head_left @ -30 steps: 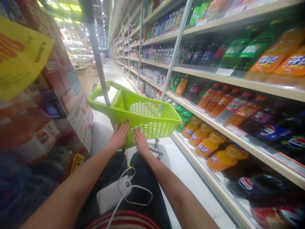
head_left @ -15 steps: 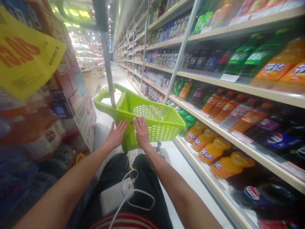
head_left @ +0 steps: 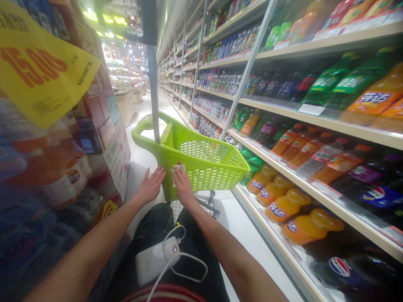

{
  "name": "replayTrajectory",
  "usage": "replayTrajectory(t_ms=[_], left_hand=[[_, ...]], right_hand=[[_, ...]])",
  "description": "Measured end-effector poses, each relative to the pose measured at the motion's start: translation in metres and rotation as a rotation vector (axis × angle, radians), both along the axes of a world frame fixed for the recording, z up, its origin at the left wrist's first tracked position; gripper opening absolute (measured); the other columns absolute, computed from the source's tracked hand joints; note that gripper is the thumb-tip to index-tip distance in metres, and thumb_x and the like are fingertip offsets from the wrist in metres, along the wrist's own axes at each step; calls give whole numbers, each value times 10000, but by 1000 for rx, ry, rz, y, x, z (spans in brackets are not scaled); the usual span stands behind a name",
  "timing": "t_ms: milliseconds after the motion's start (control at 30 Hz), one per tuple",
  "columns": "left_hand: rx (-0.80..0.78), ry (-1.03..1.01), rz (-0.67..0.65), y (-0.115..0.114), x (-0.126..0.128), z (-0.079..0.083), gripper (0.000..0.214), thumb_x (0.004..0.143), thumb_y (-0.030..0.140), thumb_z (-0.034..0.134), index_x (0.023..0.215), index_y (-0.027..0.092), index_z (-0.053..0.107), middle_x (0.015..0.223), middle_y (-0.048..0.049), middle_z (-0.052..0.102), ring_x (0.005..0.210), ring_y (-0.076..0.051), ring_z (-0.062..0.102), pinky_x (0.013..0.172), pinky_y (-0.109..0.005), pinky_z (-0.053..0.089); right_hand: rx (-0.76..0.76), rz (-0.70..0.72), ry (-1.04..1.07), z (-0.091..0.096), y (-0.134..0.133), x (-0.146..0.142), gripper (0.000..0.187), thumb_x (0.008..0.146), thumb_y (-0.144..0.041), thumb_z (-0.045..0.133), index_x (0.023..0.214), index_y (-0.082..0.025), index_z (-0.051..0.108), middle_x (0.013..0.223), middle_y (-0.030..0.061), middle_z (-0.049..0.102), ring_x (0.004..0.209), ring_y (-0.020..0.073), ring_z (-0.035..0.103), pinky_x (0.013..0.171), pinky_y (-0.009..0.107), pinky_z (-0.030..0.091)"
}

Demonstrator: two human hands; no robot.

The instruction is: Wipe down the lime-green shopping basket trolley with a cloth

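Note:
A lime-green shopping basket [head_left: 217, 175] with perforated walls stands before my knees, on a wheeled frame with a tall grey pole [head_left: 153, 84]. My right hand [head_left: 183, 186] presses a crumpled white wipe [head_left: 179, 167] flat against the solid part of the basket's near side, the wipe lying under its fingers. A small reddish mark sits just above the wipe. On the left end of that same side rests my left hand [head_left: 151, 184], fingers stretched and holding nothing.
Shelves of drink bottles [head_left: 277, 201] line the right side. On the left, stacked cartons [head_left: 108, 155] and bottles stand under a yellow price sign [head_left: 47, 63]. A white power bank [head_left: 157, 258] with a cable lies on my lap. The aisle floor [head_left: 140, 110] runs ahead.
My right hand and the wipe have slid down and left along the basket's side, leaving the reddish mark above them. The left hand stays at the basket's edge. The view has shifted slightly.

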State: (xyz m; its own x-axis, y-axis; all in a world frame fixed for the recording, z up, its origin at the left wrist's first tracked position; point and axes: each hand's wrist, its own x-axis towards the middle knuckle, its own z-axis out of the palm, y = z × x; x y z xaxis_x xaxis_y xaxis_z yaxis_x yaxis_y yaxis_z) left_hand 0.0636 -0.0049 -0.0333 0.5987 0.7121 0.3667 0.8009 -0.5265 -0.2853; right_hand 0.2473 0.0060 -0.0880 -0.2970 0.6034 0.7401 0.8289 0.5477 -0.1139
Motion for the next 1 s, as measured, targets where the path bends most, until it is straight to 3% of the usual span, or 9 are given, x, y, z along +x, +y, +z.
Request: replayTrajectory(t_ms=[133, 233, 333, 533, 633, 700, 767, 900, 1000], left_hand=[[-5, -29, 95, 1, -7, 11, 643, 741, 152, 387, 1372, 92, 281, 1468, -117, 212, 1372, -233, 126, 1093, -542, 36], [4, -46, 160, 3, -10, 20, 667, 732, 175, 405, 1376, 73, 265, 1473, -130, 187, 1376, -243, 94, 1092, -540, 30], [15, -41, 185, 3, -15, 22, 670, 729, 172, 404, 1378, 84, 265, 1479, -118, 163, 1377, -236, 85, 1094, -531, 31], [12, -14, 188, -6, -28, 4, 623, 742, 142, 367, 1360, 95, 308, 1469, -125, 203, 1368, -234, 143, 1085, -542, 69], [4, -20, 186, -8, -34, 0, 616, 744, 140, 362, 1355, 84, 312, 1457, -140, 234, 1362, -238, 170, 1077, -550, 86], [13, -44, 196, -6, -39, 5, 634, 733, 151, 380, 1358, 82, 302, 1459, -145, 227, 1363, -245, 162, 1077, -550, 82], [33, -85, 219, -2, -45, 17, 671, 720, 174, 407, 1370, 80, 273, 1467, -148, 198, 1368, -255, 135, 1077, -553, 69], [78, -184, 312, 6, -52, 56, 701, 745, 225, 416, 1392, 71, 197, 1478, -157, 146, 1374, -257, 99, 1073, -565, 20], [98, -208, 320, 7, -43, 83, 705, 764, 251, 427, 1396, 64, 177, 1481, -155, 143, 1377, -260, 68, 1077, -559, 1]], right_hand=[[29, 6, 39, 51, 7, -26, 499, 851, -60, 314, 1327, -176, 405, 1416, 84, 355, 1374, 187, 109, 1099, 446, 187], [24, 37, -3, 67, 17, -43, 475, 864, -77, 337, 1322, -180, 411, 1419, 81, 351, 1372, 190, 124, 1100, 447, 183], [9, 81, -68, 54, 20, -50, 444, 871, -93, 369, 1304, -168, 430, 1399, 99, 381, 1365, 197, 158, 1087, 454, 215], [-73, 146, -185, -6, 6, -44, 418, 864, -76, 393, 1267, -159, 468, 1363, 110, 432, 1340, 223, 241, 1038, 468, 310], [-73, 158, -175, -12, 0, -42, 423, 857, -51, 371, 1251, -153, 485, 1331, 118, 470, 1334, 214, 260, 1020, 461, 342], [-28, 159, -114, 4, -1, -41, 447, 853, -42, 348, 1267, -155, 471, 1338, 115, 462, 1345, 204, 228, 1031, 450, 334], [40, 142, -17, 36, 3, -39, 482, 845, -37, 327, 1296, -160, 442, 1367, 103, 427, 1360, 197, 177, 1064, 445, 290], [113, 50, 148, 106, 22, -37, 547, 827, -27, 319, 1362, -139, 341, 1435, 92, 315, 1375, 202, 105, 1114, 459, 184], [63, 40, 161, 131, 37, -42, 592, 803, -8, 336, 1381, -125, 296, 1450, 97, 281, 1374, 218, 110, 1119, 467, 167]])
